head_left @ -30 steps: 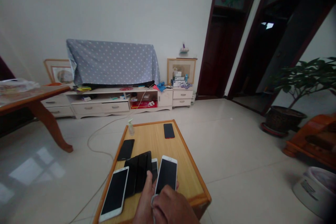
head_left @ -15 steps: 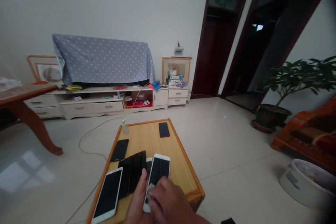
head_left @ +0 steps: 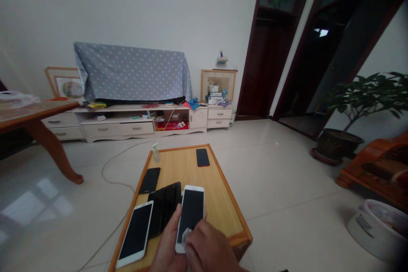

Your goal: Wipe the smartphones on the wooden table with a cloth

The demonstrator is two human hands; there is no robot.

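Observation:
A white smartphone with a dark screen lies in my left hand, whose thumb runs along its left edge. My right hand pinches a small whitish wipe against the lower part of that screen. Left of my hands, a larger white phone rests face up on the wooden table. Beside it lie dark, glossy phones close together, partly covered. A black phone is farther back at the left edge, and a dark phone with a red rim lies near the far right corner.
A small clear pump bottle stands at the table's far left corner. A cable runs over the floor on the left. To the right are a white bucket, a potted plant and a wooden seat. A low white cabinet lines the wall.
My right hand has moved the wipe a little down the screen, toward the phone's lower end. The whole view has shifted slightly, and my left hand still holds the phone.

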